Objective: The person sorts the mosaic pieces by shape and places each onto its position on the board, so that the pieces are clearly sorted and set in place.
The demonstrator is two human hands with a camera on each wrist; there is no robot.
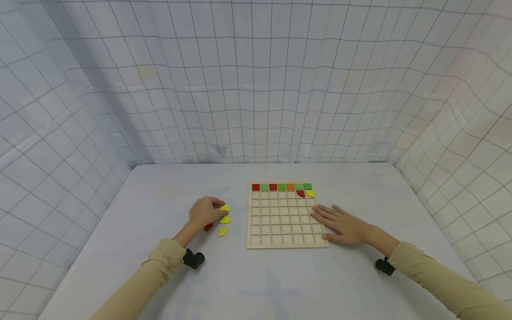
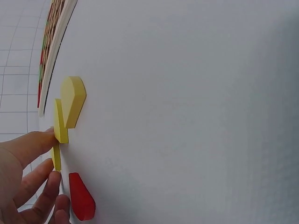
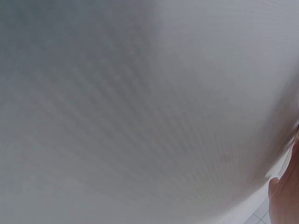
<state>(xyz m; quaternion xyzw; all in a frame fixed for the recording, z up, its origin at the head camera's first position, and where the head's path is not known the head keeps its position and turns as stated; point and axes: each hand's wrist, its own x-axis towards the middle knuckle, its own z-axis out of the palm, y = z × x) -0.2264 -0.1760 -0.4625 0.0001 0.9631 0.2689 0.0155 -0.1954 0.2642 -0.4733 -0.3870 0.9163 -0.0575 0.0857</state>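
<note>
My left hand [image 1: 205,211] pinches a yellow quarter-circle piece [image 1: 225,207] between thumb and fingers at table level, left of the wooden grid board [image 1: 249,222]. Nearer the person lie two more yellow quarter-circle pieces, a middle one [image 1: 226,219] and a front one [image 1: 223,231]. A red piece [image 2: 81,197] lies under the fingers, partly hidden from the head camera. My right hand [image 1: 347,226] rests with spread, straight fingers on the board's right edge. In the right wrist view only part of that hand [image 3: 286,196] shows.
Coloured squares fill the board's back row, among them a red tile [image 1: 256,187] and an orange tile [image 1: 290,187]. Below them at the right sit a red quarter-circle [image 1: 301,194] and a yellow one [image 1: 310,193]. A checked curtain [image 1: 264,89] encloses the white table [image 1: 256,275].
</note>
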